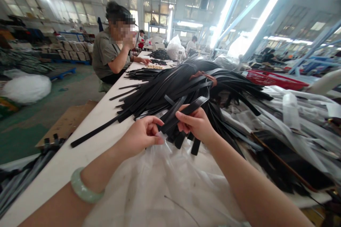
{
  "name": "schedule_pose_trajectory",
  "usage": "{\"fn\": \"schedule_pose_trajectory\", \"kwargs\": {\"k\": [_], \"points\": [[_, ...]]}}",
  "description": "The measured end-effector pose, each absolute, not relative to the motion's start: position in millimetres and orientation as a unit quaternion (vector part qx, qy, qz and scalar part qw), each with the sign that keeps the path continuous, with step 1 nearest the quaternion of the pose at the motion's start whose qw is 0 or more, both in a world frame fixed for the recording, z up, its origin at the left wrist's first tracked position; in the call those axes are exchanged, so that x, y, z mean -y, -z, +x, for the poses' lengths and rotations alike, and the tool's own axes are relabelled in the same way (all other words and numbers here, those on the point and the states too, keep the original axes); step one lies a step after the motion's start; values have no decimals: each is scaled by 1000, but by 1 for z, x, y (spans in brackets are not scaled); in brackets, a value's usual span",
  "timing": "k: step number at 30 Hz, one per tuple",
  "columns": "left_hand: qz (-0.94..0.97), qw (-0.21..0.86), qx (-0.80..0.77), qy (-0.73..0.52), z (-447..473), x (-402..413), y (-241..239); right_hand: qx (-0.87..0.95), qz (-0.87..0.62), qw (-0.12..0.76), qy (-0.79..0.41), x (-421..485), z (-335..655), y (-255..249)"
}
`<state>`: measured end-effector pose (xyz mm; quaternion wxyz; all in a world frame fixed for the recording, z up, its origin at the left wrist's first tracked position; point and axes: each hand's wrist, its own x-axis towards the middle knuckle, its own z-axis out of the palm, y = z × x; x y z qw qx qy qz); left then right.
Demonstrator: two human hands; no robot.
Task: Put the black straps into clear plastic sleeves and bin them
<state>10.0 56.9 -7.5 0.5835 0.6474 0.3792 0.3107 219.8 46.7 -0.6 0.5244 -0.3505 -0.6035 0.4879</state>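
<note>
In the head view my right hand is closed round a black strap, pinching it between thumb and fingers. The strap bends over in a loop at its upper end. My left hand, a pale green bangle on its wrist, has curled fingers beside the strap's lower end. A small pale, see-through bit shows at its fingertips, too small to name. Just behind both hands lies a big heap of black straps, part of it bound with a brown tie. Several strap ends hang below my right hand.
Clear plastic sheeting covers the near part of the white table. A dark phone-like slab and plastic bags lie at right, with a red tray behind. A co-worker sits along the left edge. A cardboard box stands below.
</note>
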Motion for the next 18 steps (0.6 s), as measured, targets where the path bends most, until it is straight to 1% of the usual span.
{"fn": "schedule_pose_trajectory", "kwargs": {"k": [4,9,13,15,18], "points": [[640,592,-378,-313,9,-56,3,609,-372,520,-470,-46,220,0],[624,595,-394,-318,7,-55,1,633,-403,483,-452,-43,214,-1],[630,582,-406,-314,9,-54,3,643,-412,469,-444,-42,207,1],[639,569,-410,-316,10,-54,3,644,-414,454,-456,-42,203,4],[643,566,-412,-311,10,-53,4,645,-405,402,-509,-40,196,10]]}}
